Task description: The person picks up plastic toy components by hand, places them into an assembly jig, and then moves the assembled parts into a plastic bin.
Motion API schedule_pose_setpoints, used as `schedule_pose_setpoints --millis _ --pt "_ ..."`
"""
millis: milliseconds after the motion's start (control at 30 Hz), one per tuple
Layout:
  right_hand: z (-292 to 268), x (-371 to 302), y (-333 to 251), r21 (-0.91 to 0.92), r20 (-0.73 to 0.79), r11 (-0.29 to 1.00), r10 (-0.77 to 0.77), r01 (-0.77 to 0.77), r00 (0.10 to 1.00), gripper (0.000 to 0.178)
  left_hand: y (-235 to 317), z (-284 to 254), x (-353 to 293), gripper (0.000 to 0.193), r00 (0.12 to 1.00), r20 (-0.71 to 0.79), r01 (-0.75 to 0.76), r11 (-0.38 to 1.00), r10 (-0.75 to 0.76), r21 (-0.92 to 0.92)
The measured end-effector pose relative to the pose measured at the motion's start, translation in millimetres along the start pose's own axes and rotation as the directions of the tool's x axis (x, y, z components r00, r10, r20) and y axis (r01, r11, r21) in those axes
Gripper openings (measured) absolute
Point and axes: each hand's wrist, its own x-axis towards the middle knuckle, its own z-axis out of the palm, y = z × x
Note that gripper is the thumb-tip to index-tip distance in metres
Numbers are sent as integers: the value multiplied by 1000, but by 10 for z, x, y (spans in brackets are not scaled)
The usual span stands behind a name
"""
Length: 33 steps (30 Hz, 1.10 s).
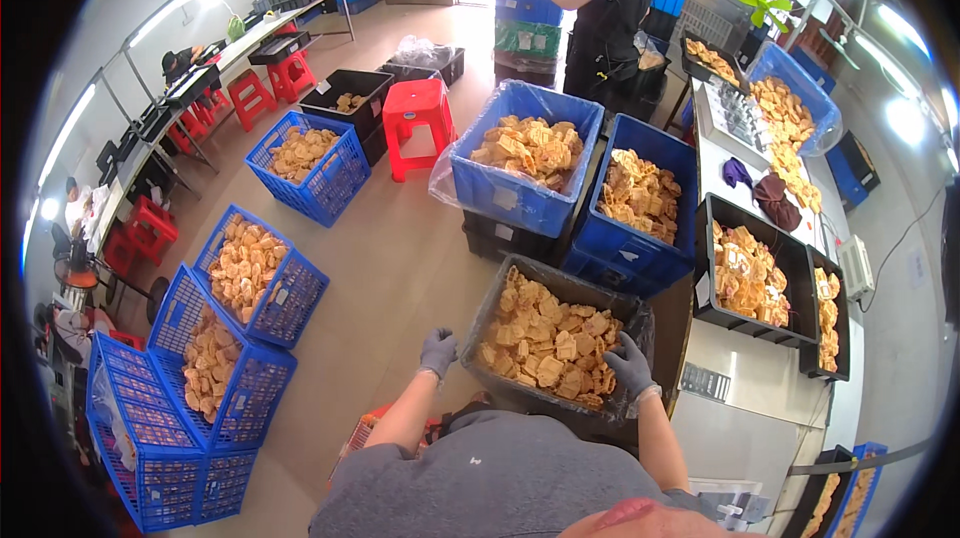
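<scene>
In front of me stands a dark grey bin (pixel 480 370) lined with plastic film. It is heaped with flat, golden-tan pieces (pixel 550 353) with uneven edges; what they are made of I cannot tell. My right hand (pixel 630 366), in a grey glove, rests at the bin's right side, its thumb and fingers apart against the outermost pieces. No piece is plainly lifted in it. Left of the bin, over the floor, hovers my left hand (pixel 438 351), also grey-gloved. Its fingers are loosely bent and apart, with nothing visible in them.
Beyond the bin stand blue crates (pixel 520 203) of similar pieces. Blue perforated baskets (pixel 225 378) lie to the left, near a red stool (pixel 418 128). Along the right runs a worktable (pixel 740 388) with black trays (pixel 755 323). A person (pixel 605 18) works at the back.
</scene>
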Motion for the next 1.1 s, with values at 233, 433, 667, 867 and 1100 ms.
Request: schedule_pose_setpoints --millis 233,433,667,867,1100 --pt "-34 141 392 338 60 919 193 -202 979 73 98 -37 -262 31 998 -57 19 999 -21 -46" --pt "-15 219 737 408 25 844 371 -348 928 75 198 107 -411 31 992 -122 -31 996 20 -83" --pt "-368 375 849 -149 -261 987 14 -54 965 59 -88 -217 -338 31 958 -285 -11 1000 12 6" --pt "-1028 258 881 -277 -339 948 54 -154 939 49 -793 -652 -76 32 899 -432 140 984 -78 114" --pt "-1111 388 1402 295 -302 955 101 -8 948 41 -1405 -1064 72 28 848 -530 304 816 3 491"
